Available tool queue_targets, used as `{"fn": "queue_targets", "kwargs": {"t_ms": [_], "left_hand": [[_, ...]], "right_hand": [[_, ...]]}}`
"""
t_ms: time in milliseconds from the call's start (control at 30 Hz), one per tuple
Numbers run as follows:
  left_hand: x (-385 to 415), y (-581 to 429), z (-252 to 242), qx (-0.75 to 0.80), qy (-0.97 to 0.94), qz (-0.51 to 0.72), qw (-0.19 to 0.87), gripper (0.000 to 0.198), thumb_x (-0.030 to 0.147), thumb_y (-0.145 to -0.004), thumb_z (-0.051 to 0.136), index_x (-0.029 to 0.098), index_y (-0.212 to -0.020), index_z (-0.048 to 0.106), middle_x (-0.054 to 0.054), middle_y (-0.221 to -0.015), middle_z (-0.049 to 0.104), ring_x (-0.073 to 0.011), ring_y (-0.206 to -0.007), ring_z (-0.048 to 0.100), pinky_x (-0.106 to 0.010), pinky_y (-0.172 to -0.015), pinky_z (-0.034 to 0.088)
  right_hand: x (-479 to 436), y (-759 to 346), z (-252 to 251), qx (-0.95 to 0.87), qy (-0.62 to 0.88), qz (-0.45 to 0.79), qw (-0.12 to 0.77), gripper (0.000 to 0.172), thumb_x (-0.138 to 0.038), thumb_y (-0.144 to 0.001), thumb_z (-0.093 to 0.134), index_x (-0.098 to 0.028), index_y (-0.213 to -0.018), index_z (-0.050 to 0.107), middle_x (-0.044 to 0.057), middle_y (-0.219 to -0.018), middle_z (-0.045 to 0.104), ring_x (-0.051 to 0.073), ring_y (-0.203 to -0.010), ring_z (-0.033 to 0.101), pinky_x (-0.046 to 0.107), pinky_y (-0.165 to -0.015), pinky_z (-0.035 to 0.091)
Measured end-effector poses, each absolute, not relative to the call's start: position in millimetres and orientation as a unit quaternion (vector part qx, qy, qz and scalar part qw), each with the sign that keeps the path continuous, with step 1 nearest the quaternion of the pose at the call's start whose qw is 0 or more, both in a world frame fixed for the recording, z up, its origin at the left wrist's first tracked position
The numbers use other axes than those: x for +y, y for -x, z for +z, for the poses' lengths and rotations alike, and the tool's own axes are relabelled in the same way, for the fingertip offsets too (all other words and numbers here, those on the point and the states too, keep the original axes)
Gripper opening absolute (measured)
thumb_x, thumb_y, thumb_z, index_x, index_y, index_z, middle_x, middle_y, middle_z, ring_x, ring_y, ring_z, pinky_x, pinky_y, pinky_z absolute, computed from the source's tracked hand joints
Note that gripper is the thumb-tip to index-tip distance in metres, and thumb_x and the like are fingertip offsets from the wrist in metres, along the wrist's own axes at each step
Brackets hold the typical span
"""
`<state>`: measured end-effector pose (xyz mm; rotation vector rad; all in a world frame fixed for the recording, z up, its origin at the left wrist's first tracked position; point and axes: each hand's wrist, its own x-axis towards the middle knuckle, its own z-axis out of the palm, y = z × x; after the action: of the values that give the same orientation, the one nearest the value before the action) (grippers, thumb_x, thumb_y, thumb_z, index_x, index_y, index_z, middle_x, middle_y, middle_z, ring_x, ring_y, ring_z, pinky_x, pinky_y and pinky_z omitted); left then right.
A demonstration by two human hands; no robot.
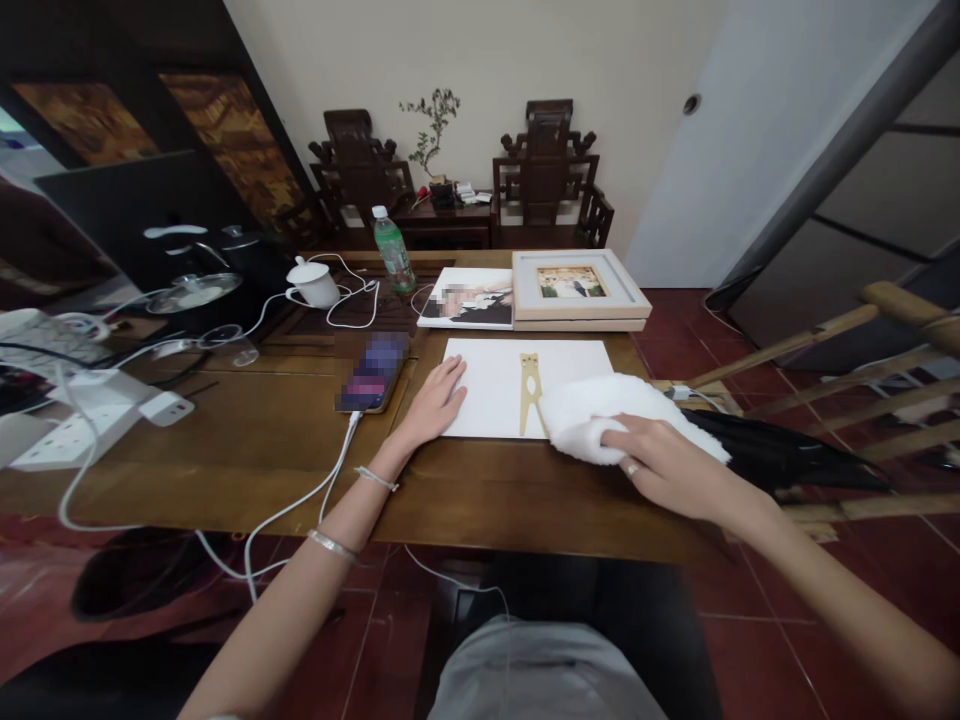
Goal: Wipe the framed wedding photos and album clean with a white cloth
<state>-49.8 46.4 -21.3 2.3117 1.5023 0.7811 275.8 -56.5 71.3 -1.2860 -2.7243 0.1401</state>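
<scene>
A white rectangular board (480, 385) lies flat on the wooden table. On its middle is a yellowish, two-legged flat piece (526, 385) with a hole in it, perhaps a fold-out stand. My left hand (437, 398) rests on the board's left edge, fingers stretched out and holding nothing. In my right hand (651, 460) is a fluffy white cloth (600, 405), gripped at its near side and spread over the board's right part. The cloth hides that part of the board and reaches past its right edge.
Behind the board are a wooden picture frame (637, 300) and a photo print (465, 300). A phone (373, 372) on a white cable lies left of my hand. Farther left stand a green bottle (394, 250), a lidded white cup (313, 283) and a power strip (90, 425).
</scene>
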Motion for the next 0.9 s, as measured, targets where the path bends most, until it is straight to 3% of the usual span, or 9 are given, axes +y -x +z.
{"fn": "queue_targets", "kwargs": {"t_ms": [100,267,467,567,667,900], "left_hand": [[47,50,-22,0.515,-0.798,0.277,0.148,0.052,0.036,-0.09,0.037,0.011,-0.136,0.043,-0.014,-0.148,0.035,-0.0235,-0.139,0.027,-0.042,-0.115,0.021],[48,51,-24,0.512,-0.797,0.273,0.172,0.054,0.038,-0.092,0.034,0.013,-0.139,0.038,-0.011,-0.151,0.03,-0.0219,-0.142,0.02,-0.042,-0.116,0.017],[50,52,-24,0.51,-0.798,0.274,0.166,0.055,0.038,-0.093,0.03,0.009,-0.138,0.04,-0.012,-0.149,0.033,-0.0209,-0.141,0.023,-0.04,-0.116,0.017],[50,52,-25,0.509,-0.798,0.278,0.163,0.055,0.037,-0.093,0.03,0.008,-0.138,0.04,-0.012,-0.149,0.033,-0.0208,-0.141,0.024,-0.039,-0.116,0.018],[51,51,-25,0.511,-0.796,0.277,0.167,0.055,0.036,-0.092,0.031,0.008,-0.138,0.04,-0.012,-0.149,0.033,-0.0208,-0.141,0.024,-0.039,-0.116,0.018],[52,50,-27,0.514,-0.791,0.288,0.165,0.053,0.036,-0.092,0.03,0.011,-0.137,0.043,-0.01,-0.148,0.035,-0.0207,-0.14,0.025,-0.04,-0.116,0.019]], "right_hand": [[-25,-275,70,-0.893,0.443,0.036,0.071,0.025,-0.009,-0.074,0.038,-0.019,-0.083,0.06,0.007,-0.076,0.058,0.021,-0.072,0.054,0.031,-0.067,0.038],[30,-259,60,-0.874,0.474,0.03,0.108,0.03,-0.012,-0.076,0.037,-0.017,-0.093,0.061,0.008,-0.079,0.062,0.023,-0.074,0.054,0.031,-0.069,0.036],[57,-203,46,-0.847,0.511,0.037,0.145,0.04,-0.01,-0.08,0.033,-0.013,-0.113,0.056,0.017,-0.106,0.062,0.03,-0.102,0.053,0.044,-0.087,0.038],[46,-184,39,-0.868,0.482,0.015,0.117,0.043,-0.007,-0.079,0.036,-0.013,-0.117,0.055,0.018,-0.126,0.054,0.034,-0.126,0.037,0.056,-0.098,0.029],[21,-179,36,-0.891,0.448,0.014,0.077,0.045,-0.004,-0.076,0.039,-0.014,-0.116,0.057,0.015,-0.142,0.043,0.035,-0.136,0.022,0.061,-0.103,0.023],[-62,-187,46,-0.916,0.399,0.04,0.033,0.042,-0.005,-0.074,0.045,-0.015,-0.112,0.062,0.012,-0.145,0.04,0.038,-0.138,0.02,0.062,-0.107,0.021]]}}
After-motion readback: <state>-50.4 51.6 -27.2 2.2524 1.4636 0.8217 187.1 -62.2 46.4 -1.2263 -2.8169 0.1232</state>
